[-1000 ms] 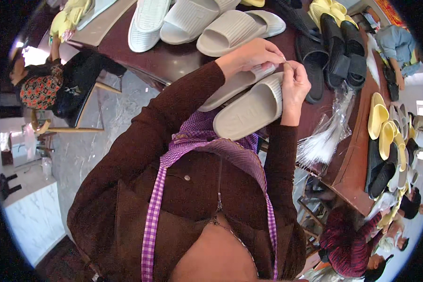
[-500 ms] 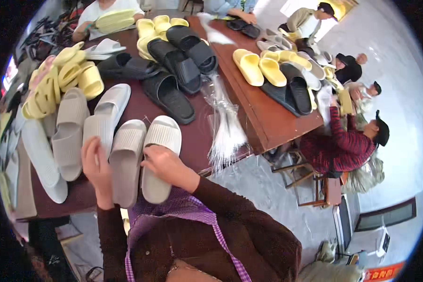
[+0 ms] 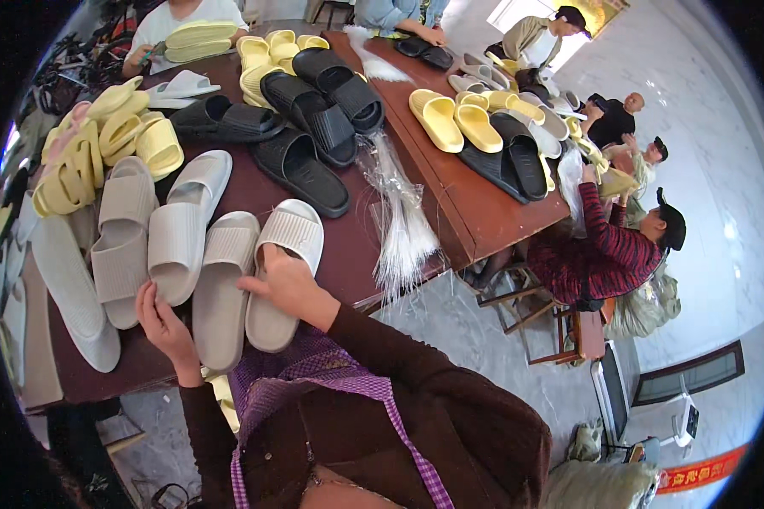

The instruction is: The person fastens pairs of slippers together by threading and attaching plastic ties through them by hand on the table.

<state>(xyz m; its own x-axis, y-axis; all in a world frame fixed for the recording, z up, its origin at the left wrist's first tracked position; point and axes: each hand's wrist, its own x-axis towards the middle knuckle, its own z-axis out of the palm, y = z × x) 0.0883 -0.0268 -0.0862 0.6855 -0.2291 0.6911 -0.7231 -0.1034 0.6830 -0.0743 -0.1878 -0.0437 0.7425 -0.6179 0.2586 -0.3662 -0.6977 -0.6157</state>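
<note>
Right hand [image 3: 287, 284], fingers loosely spread, laid flat on the heel half of a beige ribbed slide sandal [image 3: 282, 271], gripping nothing. Left hand [image 3: 163, 316], open, fingertips touching the heel of a second beige slide sandal [image 3: 221, 288] just beside it. Both of moulded foam, matte, rounded; long axes parallel, toes pointing away from the hands across the dark brown table [image 3: 352, 246].

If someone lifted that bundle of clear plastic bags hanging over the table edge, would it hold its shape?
Probably not. The bundle of clear plastic bags already droops limply over the dark wooden table, so it looks floppy and light. Its glossy film probably slides apart easily.
</note>
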